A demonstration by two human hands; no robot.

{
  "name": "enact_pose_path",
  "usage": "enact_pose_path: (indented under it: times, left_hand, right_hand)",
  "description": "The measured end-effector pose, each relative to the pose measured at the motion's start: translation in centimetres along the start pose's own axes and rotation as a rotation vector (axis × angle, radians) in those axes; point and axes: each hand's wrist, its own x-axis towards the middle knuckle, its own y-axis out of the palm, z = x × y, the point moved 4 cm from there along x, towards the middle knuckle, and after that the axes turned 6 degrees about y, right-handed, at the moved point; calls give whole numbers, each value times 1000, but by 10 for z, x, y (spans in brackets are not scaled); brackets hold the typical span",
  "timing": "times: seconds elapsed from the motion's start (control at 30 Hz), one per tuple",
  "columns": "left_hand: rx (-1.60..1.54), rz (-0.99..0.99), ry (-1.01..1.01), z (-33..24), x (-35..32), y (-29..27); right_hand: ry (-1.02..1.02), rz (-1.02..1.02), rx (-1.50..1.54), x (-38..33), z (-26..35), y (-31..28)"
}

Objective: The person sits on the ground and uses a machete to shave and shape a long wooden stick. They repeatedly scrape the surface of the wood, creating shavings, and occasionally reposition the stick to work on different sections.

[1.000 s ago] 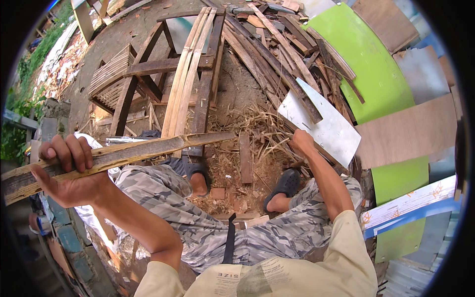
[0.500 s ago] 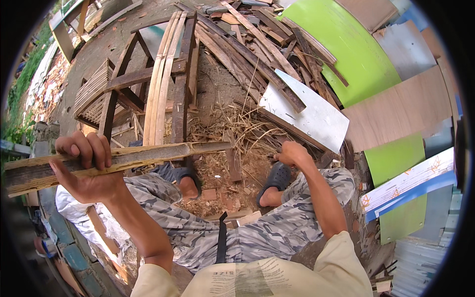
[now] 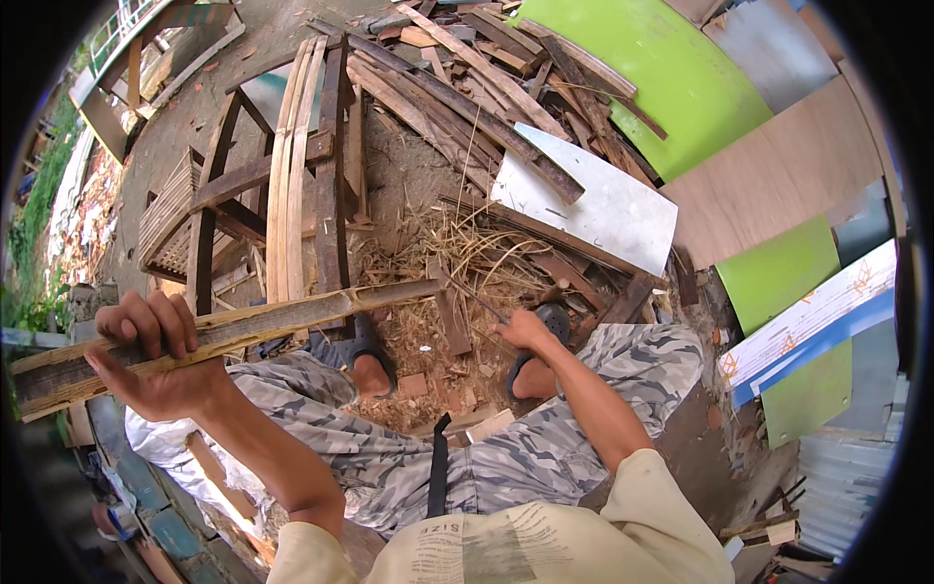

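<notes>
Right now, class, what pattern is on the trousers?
Grey camouflage on the trousers, seen in the head view.

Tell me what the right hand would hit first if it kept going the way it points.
Likely the loose straw and wood scraps on the ground just beyond the right hand, near the short plank; depth is unclear.
</notes>
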Motion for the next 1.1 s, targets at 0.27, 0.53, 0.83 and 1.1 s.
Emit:
enact_pose_path:
  times: [0.27,0.53,0.83,1.1]
  left_hand:
    - [-69,85,61,-15,-2,-9]
    - [-34,85,23,-2,-17,-1]
    - [13,15,24,3,-14,20]
    - [17,-2,11,9,-16,45]
  right_hand:
    - [159,-446,83,17,-23,-43]
    - [27,90,10,-53,28,-87]
    - [-361,-199,474,-168,112,-72]
    - [-587,-215,682,-238,186,-43]
